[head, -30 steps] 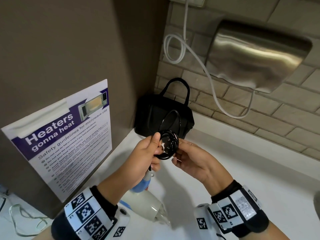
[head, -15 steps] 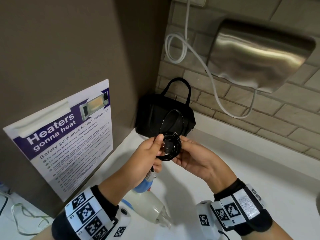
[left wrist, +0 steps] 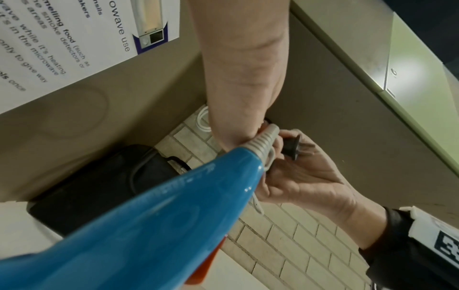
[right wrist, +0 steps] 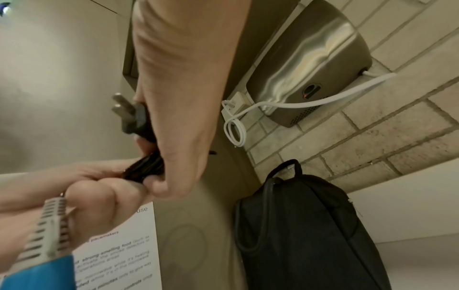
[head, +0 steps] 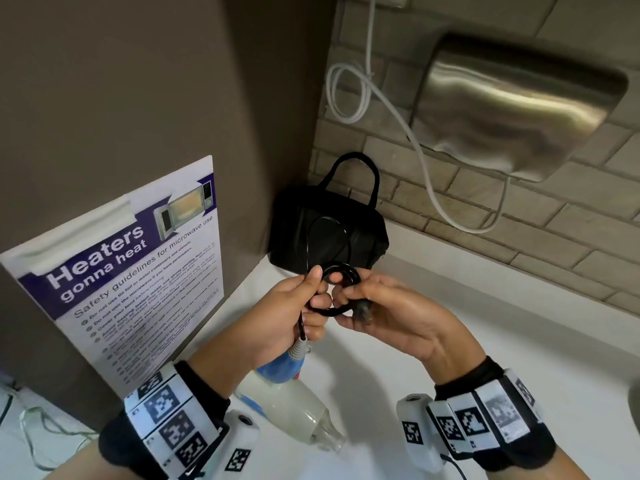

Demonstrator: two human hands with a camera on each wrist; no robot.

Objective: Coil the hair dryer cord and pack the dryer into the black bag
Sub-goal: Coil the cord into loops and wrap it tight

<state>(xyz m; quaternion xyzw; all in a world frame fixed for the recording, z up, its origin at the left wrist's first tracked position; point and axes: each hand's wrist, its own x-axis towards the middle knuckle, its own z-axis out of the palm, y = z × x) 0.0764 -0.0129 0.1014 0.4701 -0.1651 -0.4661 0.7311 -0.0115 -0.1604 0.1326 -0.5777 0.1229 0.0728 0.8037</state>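
Observation:
A tight coil of black cord (head: 341, 271) is pinched by my left hand (head: 298, 306) above the white counter. One loose loop (head: 329, 233) still arches up in front of the black bag (head: 363, 237), which stands in the corner. My right hand (head: 388, 313) holds the cord's black plug (head: 362, 311) against the coil; the plug's prongs (right wrist: 121, 109) show in the right wrist view. The hair dryer hangs from the cord under my left wrist, blue handle (left wrist: 154, 215) up and white barrel (head: 294, 410) low over the counter.
A steel hand dryer (head: 512, 105) with a white cable (head: 349, 95) is fixed on the brick wall behind the bag. A microwave safety poster (head: 121, 271) hangs on the brown panel at left. The white counter (head: 519, 341) stretches to the right.
The free loop has shrunk as more cord joined the coil. My right hand has brought the plug in against the coil.

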